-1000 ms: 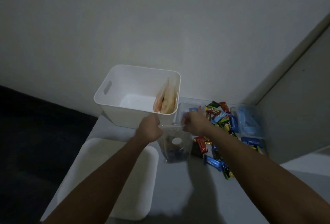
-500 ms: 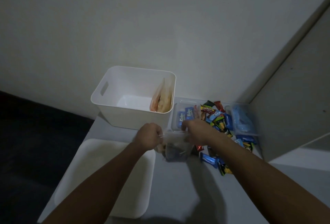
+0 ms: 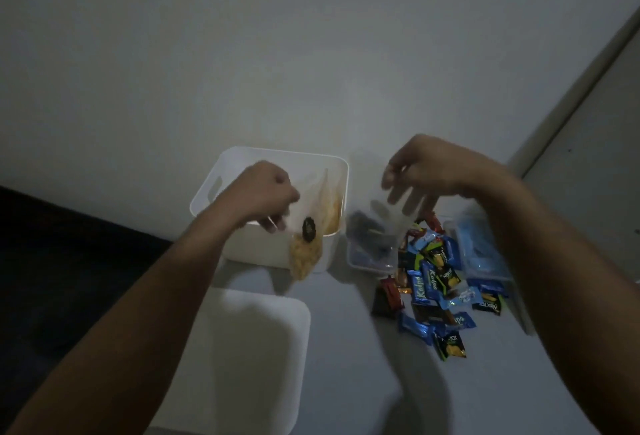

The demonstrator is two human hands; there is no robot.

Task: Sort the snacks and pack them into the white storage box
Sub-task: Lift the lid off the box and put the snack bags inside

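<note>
The white storage box (image 3: 221,171) stands at the back of the table, with a bag of orange-yellow snacks (image 3: 330,206) leaning inside its right wall. My left hand (image 3: 259,192) is over the box's front edge, shut on a small clear bag of yellow snacks (image 3: 304,254) that hangs in front of the box wall. My right hand (image 3: 426,167) is raised to the right of the box. It pinches the top of a blurred clear bag of dark snacks (image 3: 367,226). A pile of wrapped snacks (image 3: 436,282) lies on the table below my right hand.
A white lid (image 3: 242,348) lies flat at the near left. A clear tray (image 3: 367,263) sits beside the box, and a clear container with blue contents (image 3: 481,251) stands right of the pile. Walls close in behind and on the right; the table edge drops off to the left.
Both hands were down at the clear bag of dark snacks on the table. Now they are raised and apart, the left holding a yellow-snack bag, the right lifting the dark-snack bag.
</note>
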